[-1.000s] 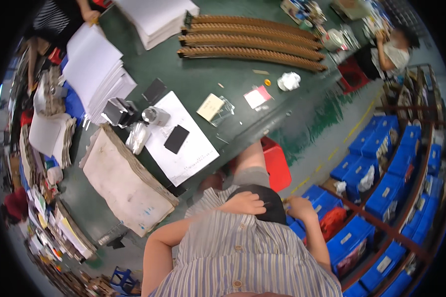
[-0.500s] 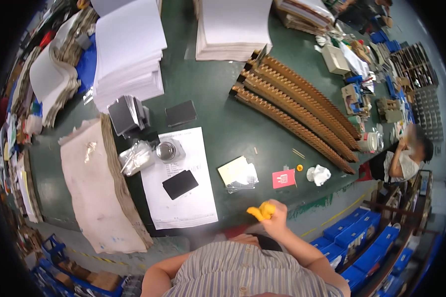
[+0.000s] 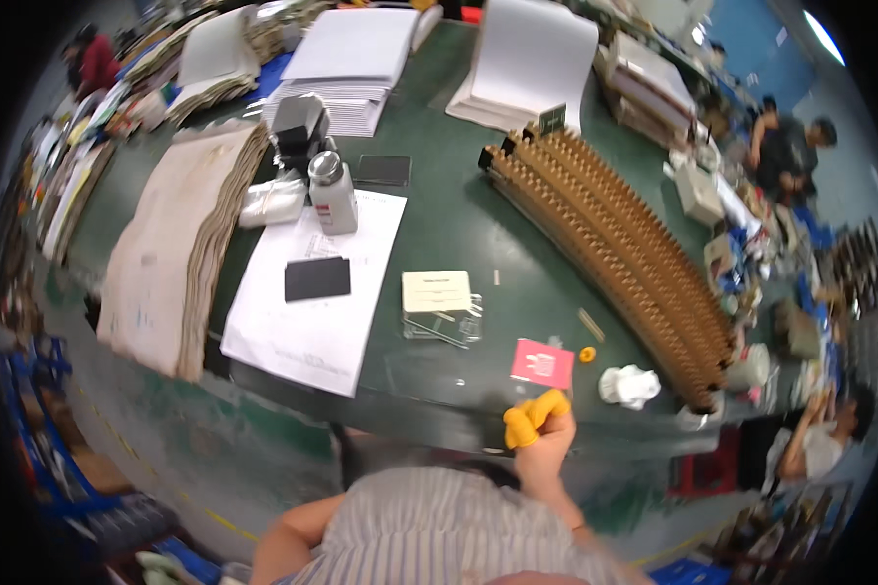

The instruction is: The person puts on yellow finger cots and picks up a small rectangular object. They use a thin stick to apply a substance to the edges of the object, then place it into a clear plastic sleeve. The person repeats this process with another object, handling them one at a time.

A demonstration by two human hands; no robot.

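Observation:
My right hand is raised at the table's front edge, just below a pink-red card. Yellow finger cots cover some of its fingertips. Its fingers are curled in close together; whatever they may hold is hidden. Of my left arm only a part shows beside the striped shirt, and the left hand is out of sight. Near the right hand lie a small orange-yellow ring-like piece and a crumpled white tissue. Farther left, a cream label card rests on clear plastic pieces.
Long brown toothed racks stretch across the right side. A white bottle and dark cards are on a printed sheet. Thick cloth-like layers lie left; paper stacks stand behind. A seated person is at right.
My view has tilted and turned, so the table things appear shifted. My right hand shows closer to the pink-red card, its yellow-tipped fingers turned differently.

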